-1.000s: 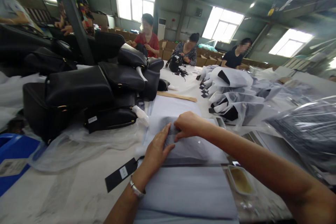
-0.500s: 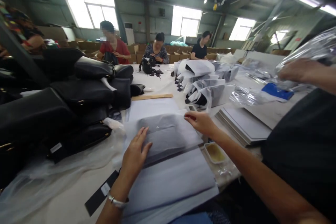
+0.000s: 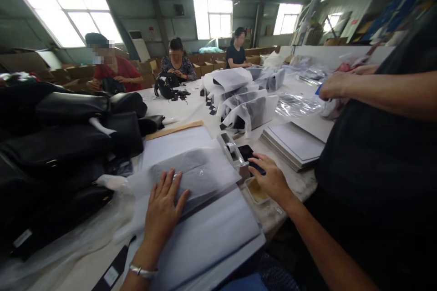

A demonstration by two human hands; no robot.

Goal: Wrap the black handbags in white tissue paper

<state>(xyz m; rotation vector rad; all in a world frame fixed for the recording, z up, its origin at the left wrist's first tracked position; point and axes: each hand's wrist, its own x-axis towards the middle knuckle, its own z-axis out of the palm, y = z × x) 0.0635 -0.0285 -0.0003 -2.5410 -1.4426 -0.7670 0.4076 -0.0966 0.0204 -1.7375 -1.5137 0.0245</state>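
A dark flat item wrapped in translucent white paper (image 3: 205, 168) lies on a stack of white sheets (image 3: 218, 229). My left hand (image 3: 164, 202) rests on the wrapping's left part with its fingers spread. To the right, my right hand (image 3: 269, 175) hovers with parted fingers beside a tape dispenser (image 3: 232, 149) and a black object (image 3: 246, 151), holding nothing visible. Under that hand sits a small clear tub (image 3: 255, 191) with yellowish contents. A black tag (image 3: 112, 273) with a white label lies near my left wrist.
Black bags (image 3: 71, 145) are piled at the left. Paper-wrapped bags (image 3: 242, 109) stand beyond the tape dispenser. Grey-white boards (image 3: 293, 145) are stacked at the right, near a standing person in dark clothes (image 3: 378, 145). Three people sit across the table.
The view has turned rightward. My right hand has left the wrapping's edge and moved toward the tape dispenser, its fingers now apart. The neighbouring person's hands no longer hold up the clear plastic.
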